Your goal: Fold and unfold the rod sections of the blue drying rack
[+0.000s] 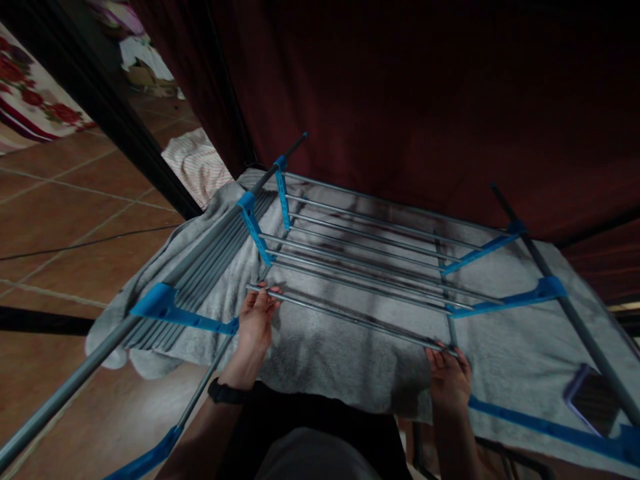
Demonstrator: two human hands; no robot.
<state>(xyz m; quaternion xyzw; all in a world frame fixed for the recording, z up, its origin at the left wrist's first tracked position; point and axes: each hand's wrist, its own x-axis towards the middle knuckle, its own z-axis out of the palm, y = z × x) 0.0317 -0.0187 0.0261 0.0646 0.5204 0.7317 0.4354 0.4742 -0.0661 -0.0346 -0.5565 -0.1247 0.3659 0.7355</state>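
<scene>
A thin grey metal rod [345, 317] lies across in front of me, low over the grey cloth. My left hand [257, 313] has its fingers closed around the rod's left end. Around the right end, my right hand [449, 375] is closed too. Beyond the rod stands a partly built rack, with several crossbars [360, 245] fitted between blue plastic brackets [255, 227] on the left and matching blue brackets [500, 305] on the right. Thicker grey tubes [195, 260] run through the brackets at both sides.
Several loose rods [207, 283] lie side by side on the grey cloth [350, 373] at the left. A phone [593, 400] rests at the right, near another blue bracket [540, 427]. Behind hangs a dark red curtain [390, 100]. A cable [90, 245] crosses the tiled floor.
</scene>
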